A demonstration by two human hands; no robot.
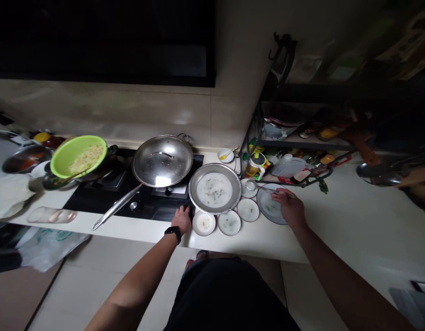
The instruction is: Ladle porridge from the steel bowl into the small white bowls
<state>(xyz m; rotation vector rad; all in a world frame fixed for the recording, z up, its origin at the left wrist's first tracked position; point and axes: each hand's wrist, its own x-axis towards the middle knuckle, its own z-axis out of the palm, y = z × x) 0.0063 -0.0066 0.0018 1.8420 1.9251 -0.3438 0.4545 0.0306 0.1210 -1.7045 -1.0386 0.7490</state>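
My right hand [291,208] is closed around the handle of a ladle [251,185]. The ladle's bowl is over a small dish [246,192] beside the big metal basin [195,202], which holds white liquid with dark flecks. Beneath my right hand lies a larger patterned plate [263,212] with whitish liquid. Small dishes with similar white contents stand in front of the basin: one at the left [199,227], one in the middle [229,223] and one at the right [248,210]. My left hand [182,219] rests, fingers apart, on the front right corner of the black stove [164,212].
A lidded wok [162,161] stands on the stove, its long handle jutting over the counter's front edge. To the left are a green basin [62,161] of pale shreds and a glass [52,215] lying sideways. A black rack [302,143] with jars stands behind my right hand.
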